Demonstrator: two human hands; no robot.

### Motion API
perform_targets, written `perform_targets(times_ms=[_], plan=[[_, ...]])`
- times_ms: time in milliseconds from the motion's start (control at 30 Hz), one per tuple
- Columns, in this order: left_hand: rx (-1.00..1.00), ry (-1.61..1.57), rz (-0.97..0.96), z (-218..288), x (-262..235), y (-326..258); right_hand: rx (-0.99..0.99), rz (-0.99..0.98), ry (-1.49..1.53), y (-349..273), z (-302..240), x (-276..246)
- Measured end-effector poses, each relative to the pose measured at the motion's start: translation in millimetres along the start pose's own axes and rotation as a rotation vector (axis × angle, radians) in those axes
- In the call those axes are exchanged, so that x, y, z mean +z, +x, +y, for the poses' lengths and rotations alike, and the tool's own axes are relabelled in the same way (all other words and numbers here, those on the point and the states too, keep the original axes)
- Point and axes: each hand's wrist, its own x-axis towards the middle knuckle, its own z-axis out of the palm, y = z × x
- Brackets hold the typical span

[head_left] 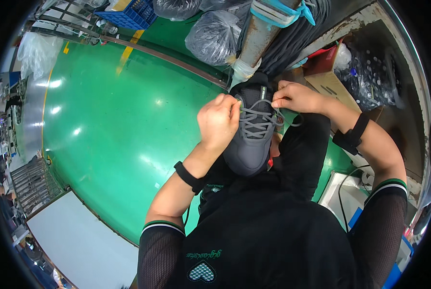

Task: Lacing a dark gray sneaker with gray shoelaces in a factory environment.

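A dark grey sneaker (246, 160) points its toe toward me, in front of my body. Its grey shoelace (258, 126) crisscrosses over the tongue, and a loose loop hangs at the right side. My left hand (219, 120) is closed, its fingertips pinching the lace at the upper left eyelets; the exact grip is partly hidden. With thumb and forefinger, my right hand (300, 98) pinches the lace at the upper right of the shoe. The sneaker's opening lies at the far end, near a rusty metal post.
The rusty post (260, 42) has blue ties and bundled black cords (297, 36) beside it. At the right stands a cardboard box (332, 83) next to bagged dark parts (370, 77). Clear bags (214, 38) and a blue crate (128, 15) lie far off; a white tabletop (83, 241) is near left.
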Motion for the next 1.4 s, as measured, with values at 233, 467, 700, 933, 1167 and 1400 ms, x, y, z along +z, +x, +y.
perform_targets(times_ms=[233,467,700,933,1167,1400], plan=[[-0.098,-0.155,-0.252,-31,-11,22,0.420,0.265,0.716,6,-32,17],[0.205,-0.581,-0.679,-73,8,54,-0.118,0.686,0.091,22,-73,23],[0.097,-0.536,-0.521,-78,21,41,-0.103,0.678,0.095,47,-61,56],[0.133,-0.501,-0.487,-73,20,37,-0.031,0.471,0.202,43,-43,53],[0.094,-0.542,-0.622,-67,13,40,-0.161,0.544,-0.032,40,-36,56],[-0.079,-0.625,-0.889,-57,-7,45,-0.183,0.682,0.605,-2,2,51]])
